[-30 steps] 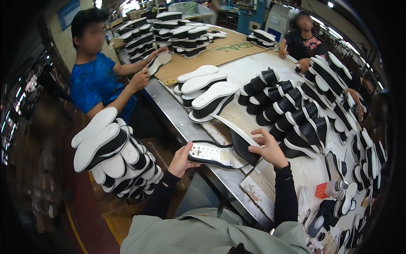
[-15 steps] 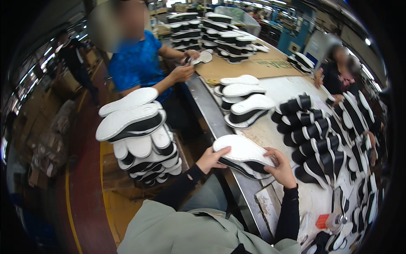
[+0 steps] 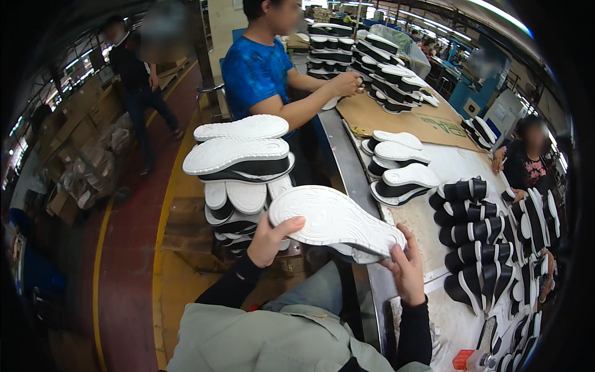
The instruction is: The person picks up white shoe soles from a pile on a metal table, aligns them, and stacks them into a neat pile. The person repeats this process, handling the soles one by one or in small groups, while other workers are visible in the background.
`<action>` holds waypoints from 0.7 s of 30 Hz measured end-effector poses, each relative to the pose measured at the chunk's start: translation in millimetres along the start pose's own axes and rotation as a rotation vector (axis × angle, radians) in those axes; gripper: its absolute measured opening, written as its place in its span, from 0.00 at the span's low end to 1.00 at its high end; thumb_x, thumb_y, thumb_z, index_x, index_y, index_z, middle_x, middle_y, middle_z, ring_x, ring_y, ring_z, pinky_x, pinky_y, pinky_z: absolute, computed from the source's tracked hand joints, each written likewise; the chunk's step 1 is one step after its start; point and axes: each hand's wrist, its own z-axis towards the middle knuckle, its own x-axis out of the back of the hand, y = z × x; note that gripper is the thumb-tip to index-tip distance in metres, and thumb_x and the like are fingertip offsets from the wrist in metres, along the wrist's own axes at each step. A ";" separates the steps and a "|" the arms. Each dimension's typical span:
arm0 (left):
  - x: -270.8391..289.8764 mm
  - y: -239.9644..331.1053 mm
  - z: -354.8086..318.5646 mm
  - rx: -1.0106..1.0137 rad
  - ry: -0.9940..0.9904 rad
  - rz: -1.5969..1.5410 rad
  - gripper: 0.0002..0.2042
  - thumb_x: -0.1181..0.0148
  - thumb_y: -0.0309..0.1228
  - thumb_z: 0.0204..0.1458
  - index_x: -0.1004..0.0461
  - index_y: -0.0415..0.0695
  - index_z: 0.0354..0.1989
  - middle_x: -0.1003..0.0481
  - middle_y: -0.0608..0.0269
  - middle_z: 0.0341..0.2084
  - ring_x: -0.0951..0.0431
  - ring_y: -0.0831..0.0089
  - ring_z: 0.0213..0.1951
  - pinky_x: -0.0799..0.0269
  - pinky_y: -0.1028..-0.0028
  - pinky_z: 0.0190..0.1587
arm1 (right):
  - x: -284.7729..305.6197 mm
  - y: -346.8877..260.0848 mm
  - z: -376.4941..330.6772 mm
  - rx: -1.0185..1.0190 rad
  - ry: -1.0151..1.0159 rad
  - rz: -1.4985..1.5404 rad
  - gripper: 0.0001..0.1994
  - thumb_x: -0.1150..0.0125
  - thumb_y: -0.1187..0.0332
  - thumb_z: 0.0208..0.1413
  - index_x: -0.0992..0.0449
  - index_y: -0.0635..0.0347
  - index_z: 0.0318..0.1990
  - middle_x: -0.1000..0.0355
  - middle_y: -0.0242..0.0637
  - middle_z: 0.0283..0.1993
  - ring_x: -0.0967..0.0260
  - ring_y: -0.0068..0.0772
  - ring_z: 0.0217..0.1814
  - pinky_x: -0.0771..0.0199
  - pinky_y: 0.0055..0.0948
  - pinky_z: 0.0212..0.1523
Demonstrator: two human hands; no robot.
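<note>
My left hand (image 3: 271, 240) grips the wide end of a white shoe sole (image 3: 338, 217), thumb on its patterned face. At the narrow end, my right hand (image 3: 406, 263) closes round the edge. Black and white edging shows under the sole; whether a second sole lies beneath I cannot tell. I hold it tilted above the table's near edge. Just beyond to the left rises a stack of white and black soles (image 3: 235, 158), close to my left hand. A few more soles (image 3: 406, 177) lie on the table past my right hand.
Rows of black wedge soles (image 3: 474, 232) cover the table's (image 3: 412, 226) right side. Cardboard (image 3: 396, 121) lies farther back, with tall sole stacks (image 3: 390, 74) on it. A blue-shirted co-worker (image 3: 254, 77) handles something across the corner; another person (image 3: 527, 158) is at the right. Someone walks the aisle (image 3: 139, 93).
Both hands have carried the sole left and raised it toward the stack, turning its white face more toward me. The view has swung left. The walking person has come nearer.
</note>
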 end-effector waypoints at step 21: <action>12.3 -9.2 -44.4 -0.039 0.111 -0.170 0.27 0.39 0.23 0.49 0.40 0.38 0.59 0.32 0.59 0.52 0.31 0.69 0.53 0.35 0.70 0.56 | -152.3 -54.4 96.6 0.147 -0.901 -0.461 0.31 0.31 0.64 0.49 0.34 0.73 0.58 0.27 0.48 0.50 0.32 0.25 0.50 0.34 0.24 0.53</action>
